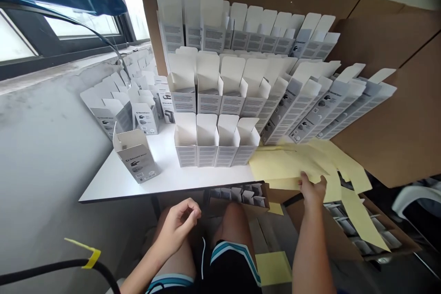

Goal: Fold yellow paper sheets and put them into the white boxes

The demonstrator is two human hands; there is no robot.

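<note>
Over my lap, my left hand [179, 224] is curled into a loose ring, thumb near the fingertips, with nothing visible in it. My right hand [312, 189] is at the yellow paper sheets [285, 163] on the table's right end, thumb and fingers apart against the paper. Four open-topped white cartons [206, 154] stand in a row at the table's front. A single open carton [138, 158], printed with a dark product picture, stands tilted in view to their left.
Behind rise rows of open cartons [210, 101], with more cartons [146, 117] by the wall. The white table [165, 174] ends before my knees. Boxes of small cartons [241, 195] stand below. A yellow-tagged black cable [65, 264] arcs at lower left.
</note>
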